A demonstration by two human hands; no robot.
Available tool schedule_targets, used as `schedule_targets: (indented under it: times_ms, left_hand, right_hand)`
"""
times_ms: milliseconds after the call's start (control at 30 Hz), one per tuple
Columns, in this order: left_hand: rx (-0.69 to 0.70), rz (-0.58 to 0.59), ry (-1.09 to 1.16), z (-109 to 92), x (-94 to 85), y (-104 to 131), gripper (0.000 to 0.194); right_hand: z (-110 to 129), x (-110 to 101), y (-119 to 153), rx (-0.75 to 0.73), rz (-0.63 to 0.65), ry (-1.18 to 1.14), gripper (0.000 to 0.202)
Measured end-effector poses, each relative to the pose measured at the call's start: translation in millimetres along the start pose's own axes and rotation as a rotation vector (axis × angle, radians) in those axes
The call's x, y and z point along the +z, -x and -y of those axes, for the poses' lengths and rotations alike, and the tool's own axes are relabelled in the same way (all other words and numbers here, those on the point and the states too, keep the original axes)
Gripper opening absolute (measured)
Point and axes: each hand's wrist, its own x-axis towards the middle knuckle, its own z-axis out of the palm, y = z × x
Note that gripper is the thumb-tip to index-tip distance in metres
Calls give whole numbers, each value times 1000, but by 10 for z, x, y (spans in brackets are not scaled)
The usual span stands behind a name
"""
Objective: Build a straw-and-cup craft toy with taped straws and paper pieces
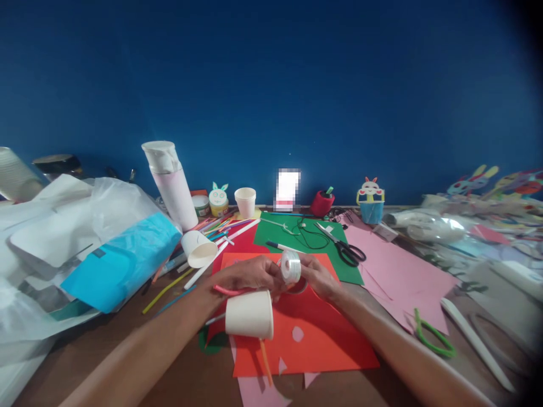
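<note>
Both hands [291, 278] close around the tape roll [291, 267] mid-frame; scissors [348, 253] right, paper cup [249, 315] just below.

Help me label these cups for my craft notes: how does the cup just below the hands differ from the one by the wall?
The near cup is tipped on its side, while the far cup stands upright. The near cup looks bigger in the picture; the far cup looks smaller. An orange strip shows under the near cup, none at the far cup. Both are plain off-white.
</note>
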Motion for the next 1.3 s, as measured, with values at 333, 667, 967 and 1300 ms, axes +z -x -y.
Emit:
schedule_targets:
  times_ms: [333, 667, 967, 1300]
  left_hand:
    - [-36, 28, 47, -10, 47, 3, 21]
    - [1, 61, 33, -87, 52, 36, 18]
    - [40, 28, -108, -160, 41, 82, 19]
    - [79, 26, -68, -185, 15, 108, 21]
  right_hand:
    - [-48, -11, -41, 56, -29, -67, 33]
    - [-44, -14, -50, 106, -89, -67, 27]
    - [-45, -21, -67, 185, -109, 37, 27]
    - [-49, -41, -38, 212, -119, 176, 49]
